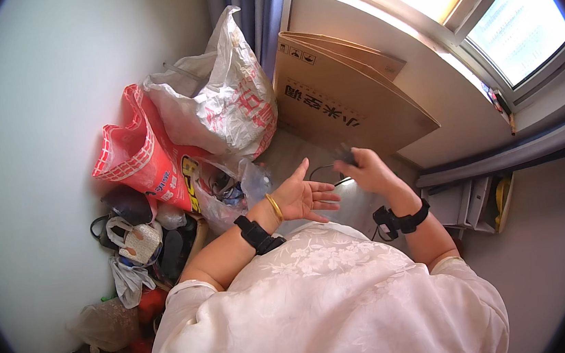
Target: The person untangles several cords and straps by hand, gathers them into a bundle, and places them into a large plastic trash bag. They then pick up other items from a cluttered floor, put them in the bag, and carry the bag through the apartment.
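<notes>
My left hand (308,197) is spread with the palm up and nothing on it, a gold-coloured bangle and a black strap at its wrist. To its right, my right hand (367,170) has its fingers closed on a small black object (346,157), blurred, its kind unclear. A thin black cable (317,168) curves from near that object towards the left hand. A black strap with a small device (388,222) is on the right wrist. Just left of my left hand lies a clear plastic bag (254,179) with dark and blue items inside.
A large white woven sack (233,104) and a red printed bag (144,165) stand at the left wall. Folded cardboard (341,98) leans under the window. Handbags (139,238) and other bags are heaped lower left. At the right is a low shelf (471,203) beneath a curtain.
</notes>
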Demonstrator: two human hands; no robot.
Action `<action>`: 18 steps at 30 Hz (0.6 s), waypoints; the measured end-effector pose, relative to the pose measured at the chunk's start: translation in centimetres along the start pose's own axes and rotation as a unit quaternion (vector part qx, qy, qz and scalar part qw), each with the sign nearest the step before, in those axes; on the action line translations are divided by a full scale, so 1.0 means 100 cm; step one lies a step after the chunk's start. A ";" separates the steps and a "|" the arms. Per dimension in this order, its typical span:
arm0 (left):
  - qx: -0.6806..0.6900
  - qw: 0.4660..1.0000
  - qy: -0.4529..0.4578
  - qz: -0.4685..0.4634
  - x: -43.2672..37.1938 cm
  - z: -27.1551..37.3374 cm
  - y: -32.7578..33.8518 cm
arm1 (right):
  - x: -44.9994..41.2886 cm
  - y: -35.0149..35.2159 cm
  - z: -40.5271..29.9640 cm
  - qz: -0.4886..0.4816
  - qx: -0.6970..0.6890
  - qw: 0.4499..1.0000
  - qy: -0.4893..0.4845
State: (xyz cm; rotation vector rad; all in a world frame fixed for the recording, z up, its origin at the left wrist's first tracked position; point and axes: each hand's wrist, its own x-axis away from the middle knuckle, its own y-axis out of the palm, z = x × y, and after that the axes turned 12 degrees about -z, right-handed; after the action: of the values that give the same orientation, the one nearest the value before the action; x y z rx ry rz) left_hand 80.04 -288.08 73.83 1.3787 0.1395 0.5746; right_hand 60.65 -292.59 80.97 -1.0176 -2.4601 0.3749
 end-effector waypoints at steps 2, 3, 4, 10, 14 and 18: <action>0.027 0.999 -0.005 -0.044 -0.011 -0.002 0.002 | 0.000 0.013 -0.013 -0.066 0.090 0.993 -0.028; 0.027 0.999 -0.001 -0.044 -0.015 0.001 -0.014 | 0.001 0.021 -0.019 -0.100 0.114 0.987 -0.058; 0.064 0.993 0.087 0.038 -0.020 0.005 -0.036 | 0.003 0.025 -0.024 -0.128 0.172 0.969 -0.124; 0.219 0.917 0.309 0.127 0.018 0.052 -0.078 | 0.041 0.004 -0.031 -0.193 0.101 0.976 0.002; 0.206 0.866 0.429 0.156 0.071 0.083 -0.093 | 0.074 -0.036 -0.008 -0.081 -0.011 0.994 0.069; 0.057 0.842 0.517 0.146 0.088 0.083 -0.049 | 0.089 -0.056 0.029 0.009 -0.038 0.993 0.113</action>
State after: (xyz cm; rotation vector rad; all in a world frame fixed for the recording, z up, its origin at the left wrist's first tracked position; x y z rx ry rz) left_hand 92.54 -291.72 73.01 1.0681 0.8541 1.5577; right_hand 50.23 -290.26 83.40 -1.0536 -2.2777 0.1618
